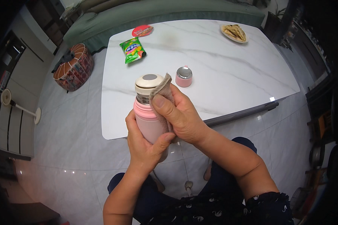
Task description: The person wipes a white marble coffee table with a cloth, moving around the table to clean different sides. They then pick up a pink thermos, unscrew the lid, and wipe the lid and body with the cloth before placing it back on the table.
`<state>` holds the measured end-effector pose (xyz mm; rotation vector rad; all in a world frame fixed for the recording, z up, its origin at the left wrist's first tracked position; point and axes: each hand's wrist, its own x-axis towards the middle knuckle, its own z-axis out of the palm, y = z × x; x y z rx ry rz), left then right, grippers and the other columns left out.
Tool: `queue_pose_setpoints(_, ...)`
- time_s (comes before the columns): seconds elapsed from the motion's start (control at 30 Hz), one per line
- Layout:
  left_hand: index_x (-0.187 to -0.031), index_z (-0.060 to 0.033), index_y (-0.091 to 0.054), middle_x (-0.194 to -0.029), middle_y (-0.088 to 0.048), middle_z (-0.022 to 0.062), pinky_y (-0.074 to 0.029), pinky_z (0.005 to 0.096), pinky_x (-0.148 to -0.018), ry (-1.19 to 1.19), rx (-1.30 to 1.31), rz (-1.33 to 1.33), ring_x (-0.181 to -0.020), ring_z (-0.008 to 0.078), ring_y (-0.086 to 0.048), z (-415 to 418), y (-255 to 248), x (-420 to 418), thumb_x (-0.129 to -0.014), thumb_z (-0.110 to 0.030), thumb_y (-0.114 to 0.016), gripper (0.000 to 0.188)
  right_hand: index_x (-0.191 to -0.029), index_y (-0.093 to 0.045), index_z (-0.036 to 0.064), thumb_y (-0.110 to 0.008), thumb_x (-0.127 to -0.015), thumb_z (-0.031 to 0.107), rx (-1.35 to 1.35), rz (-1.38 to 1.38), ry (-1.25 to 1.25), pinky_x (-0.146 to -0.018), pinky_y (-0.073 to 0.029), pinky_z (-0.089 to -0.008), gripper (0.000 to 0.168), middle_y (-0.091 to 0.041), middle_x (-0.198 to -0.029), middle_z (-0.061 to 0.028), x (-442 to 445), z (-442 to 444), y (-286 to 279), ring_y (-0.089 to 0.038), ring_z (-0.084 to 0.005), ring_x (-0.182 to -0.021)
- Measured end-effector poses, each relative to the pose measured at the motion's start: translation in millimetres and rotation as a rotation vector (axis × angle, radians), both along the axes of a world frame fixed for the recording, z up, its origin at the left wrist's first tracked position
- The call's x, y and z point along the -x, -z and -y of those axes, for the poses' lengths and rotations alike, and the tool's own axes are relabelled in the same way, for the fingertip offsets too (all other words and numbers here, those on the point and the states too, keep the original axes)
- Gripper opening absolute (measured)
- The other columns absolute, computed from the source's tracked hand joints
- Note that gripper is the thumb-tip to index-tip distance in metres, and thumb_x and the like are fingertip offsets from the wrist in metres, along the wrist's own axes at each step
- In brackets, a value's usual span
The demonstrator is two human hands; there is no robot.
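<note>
My left hand [143,149] is wrapped round the lower body of a pink vacuum flask [149,128], which I hold up at the near edge of the table. The flask has a cream stopper [148,83] on top, above a bare steel neck and a ribbed pink collar. In my right hand [183,115] is a folded greyish-brown cloth [165,92], pressed by the thumb against the flask's right side at the neck and collar. Beyond my hands, a pink cup-shaped flask lid [184,77] with a shiny metal face upward stands on the table.
The white marble-patterned table [228,76] bears a green snack packet [133,50], a red fan-shaped card [142,30] and a plate of flat food pieces [234,33]. A green-covered sofa [169,12] runs behind it. A patterned round pouf [73,67] stands on the floor at left.
</note>
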<state>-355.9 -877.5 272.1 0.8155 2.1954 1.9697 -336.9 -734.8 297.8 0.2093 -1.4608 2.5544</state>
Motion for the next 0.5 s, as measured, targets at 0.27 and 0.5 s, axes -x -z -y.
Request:
queue_pose_setpoints(0.27, -0.143, 0.0028, -0.03, -0.127, -0.057, 0.0158, -0.05, 0.0384, -0.097, 0.169, -0.285, 0.308, -0.116, 0.0248, -0.06, 4.9, 6.6, 6.1, -0.071, -0.056, -0.084, 0.107, -0.128, -0.054, 0.001, -0.049, -0.104, 0.041, 0.26, 0.166, -0.154, -0.092, -0.05, -0.0279, 0.047, -0.063, -0.116, -0.0058, -1.8, -4.5, -8.6, -0.06, -0.0109, -0.104)
queue_pose_setpoints(0.5, -0.145, 0.0044, -0.034, -0.12, -0.061, 0.0202, -0.059, 0.038, -0.081, 0.499, -0.297, 0.625, -0.1, 0.0289, -0.067, 18.4, 6.3, 3.0, -0.07, -0.08, -0.067, 0.117, -0.119, -0.058, -0.001, -0.044, -0.106, 0.042, 0.287, 0.232, -0.196, -0.084, -0.053, -0.0265, 0.047, -0.067, -0.106, -0.0064, -3.3, -12.2, -9.9, -0.064, -0.0106, -0.093)
